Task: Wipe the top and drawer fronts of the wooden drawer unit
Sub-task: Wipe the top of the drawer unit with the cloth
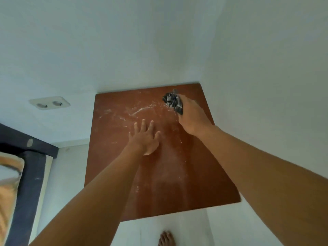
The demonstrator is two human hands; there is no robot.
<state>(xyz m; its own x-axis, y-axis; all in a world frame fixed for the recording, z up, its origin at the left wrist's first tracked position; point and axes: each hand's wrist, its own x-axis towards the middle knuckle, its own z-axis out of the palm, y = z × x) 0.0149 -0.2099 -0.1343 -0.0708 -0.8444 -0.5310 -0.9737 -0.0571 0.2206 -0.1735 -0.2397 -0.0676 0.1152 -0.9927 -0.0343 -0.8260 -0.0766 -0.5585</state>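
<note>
reddish-brown wood fills the middle of the view — the flat rectangular top of the wooden drawer unit point(165, 183), seen from above and set into a corner of pale walls point(124, 41). the left hand point(144, 137) lies flat on it, palm down, fingers straight and spread, gripping nothing. the right hand point(192, 116), ahead of the left and off to its right, near the far right corner of the top, is clenched round a crumpled dark grey-and-black cloth point(173, 102); the cloth bunches out beyond the knuckles and seems to lie against the wood, though blur makes the contact hard to judge. whitish dust streaks point(142, 110) smear the surface just beyond the left fingertips and run across toward the cloth, with fainter specks scattered behind both hands. well to the left of the left hand, a white double wall socket plate point(49, 102) sits on the wall. lower on that side — past the left forearm — stand a dark bed frame point(33, 174) and orange-and-white bedding point(8, 183). behind the hands, between the two forearms, a bare foot point(166, 238) rests on the pale floor point(191, 231)
</note>
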